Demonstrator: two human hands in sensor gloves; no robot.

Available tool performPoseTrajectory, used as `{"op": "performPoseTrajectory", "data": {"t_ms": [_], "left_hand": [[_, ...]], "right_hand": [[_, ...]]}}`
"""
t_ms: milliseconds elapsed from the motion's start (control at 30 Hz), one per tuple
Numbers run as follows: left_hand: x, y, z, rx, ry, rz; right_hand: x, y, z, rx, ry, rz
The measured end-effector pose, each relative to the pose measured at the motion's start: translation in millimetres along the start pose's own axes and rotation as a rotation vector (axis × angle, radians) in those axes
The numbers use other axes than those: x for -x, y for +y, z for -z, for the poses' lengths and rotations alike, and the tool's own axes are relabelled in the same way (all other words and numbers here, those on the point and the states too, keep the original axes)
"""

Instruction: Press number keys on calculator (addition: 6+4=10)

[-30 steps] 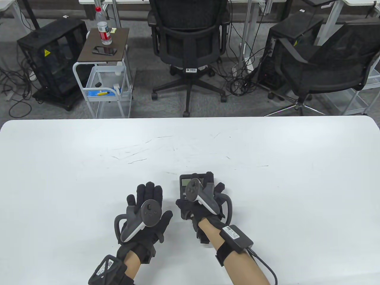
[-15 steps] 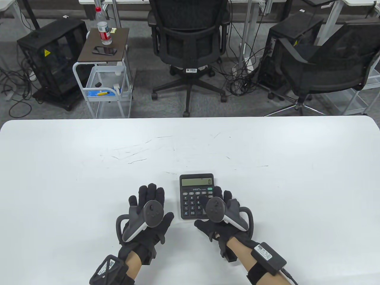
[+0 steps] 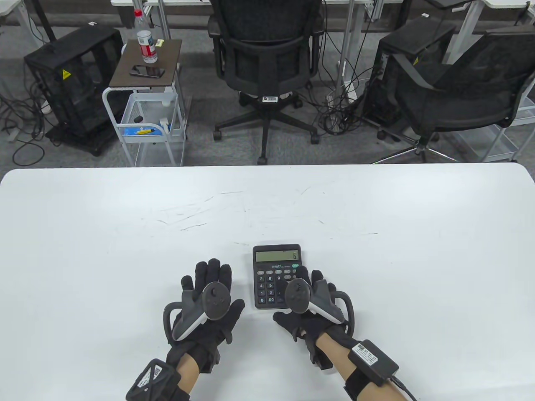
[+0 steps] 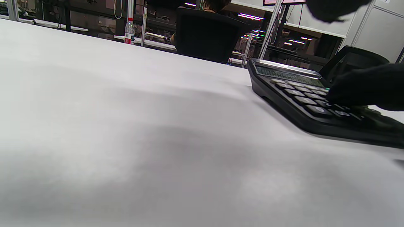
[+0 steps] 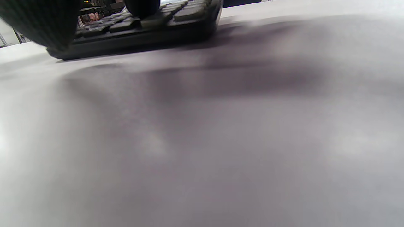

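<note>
Closest to the person, the left hand (image 3: 207,301) in its black sensor glove lies flat on the big white table (image 3: 104,259), palm down. Its fingers (image 3: 214,271) are spread out and hold nothing. A grey tracker (image 3: 200,307) is strapped to its back.

Just to the right of it is the right hand (image 3: 307,303), also in a black glove with a grey tracker on its back. This hand reaches over the right side of the small black calculator (image 3: 273,277) with grey keys. Its fingers are out over the keys and do not grip anything. In the left wrist view a dark fingertip (image 4: 339,93) is down on the keys (image 4: 300,96) near the right edge of the calculator (image 4: 284,104). Which key it touches cannot be told. In the right wrist view the calculator (image 5: 142,28) is a blurry dark strip at the top, with a gloved finger (image 5: 142,7) in front of it.

The calculator lies flat on the table, near the front edge and a little right of the middle, between the two hands. Its screen (image 3: 277,255) shows a 6.

Past the far edge of the table stand a black mesh office chair (image 3: 265,58) and a small white cart (image 3: 146,104). A clear water bottle with a red cap (image 3: 145,39) and a dark phone (image 3: 146,71) sit on top of the cart.
</note>
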State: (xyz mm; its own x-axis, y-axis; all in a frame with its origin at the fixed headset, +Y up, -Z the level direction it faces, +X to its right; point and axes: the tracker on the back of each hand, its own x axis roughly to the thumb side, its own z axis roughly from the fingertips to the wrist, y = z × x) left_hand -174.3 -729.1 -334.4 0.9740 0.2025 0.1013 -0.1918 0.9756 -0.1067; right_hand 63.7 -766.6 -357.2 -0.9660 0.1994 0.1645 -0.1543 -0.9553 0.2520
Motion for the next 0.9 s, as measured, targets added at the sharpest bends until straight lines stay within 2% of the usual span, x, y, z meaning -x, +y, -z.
{"op": "performPoseTrajectory", "data": {"t_ms": [100, 200, 433, 900], "left_hand": [[-0.2, -0.3, 0.0, -0.001, -0.001, 0.002], [-0.2, -0.4, -0.1, -0.001, -0.002, 0.003], [-0.4, -0.5, 0.1, 0.001, -0.002, 0.004], [-1.0, -1.1, 0.0, 0.007, 0.000, 0.010]], "right_hand": [[0.8, 0.0, -0.8, -0.016, -0.013, 0.012], [3.5, -3.9, -4.2, 0.018, -0.026, 0.021], [11.1, -15.6, -18.5, -0.033, -0.035, 0.036], [15.2, -12.6, -19.7, -0.061, -0.032, 0.022]]}}
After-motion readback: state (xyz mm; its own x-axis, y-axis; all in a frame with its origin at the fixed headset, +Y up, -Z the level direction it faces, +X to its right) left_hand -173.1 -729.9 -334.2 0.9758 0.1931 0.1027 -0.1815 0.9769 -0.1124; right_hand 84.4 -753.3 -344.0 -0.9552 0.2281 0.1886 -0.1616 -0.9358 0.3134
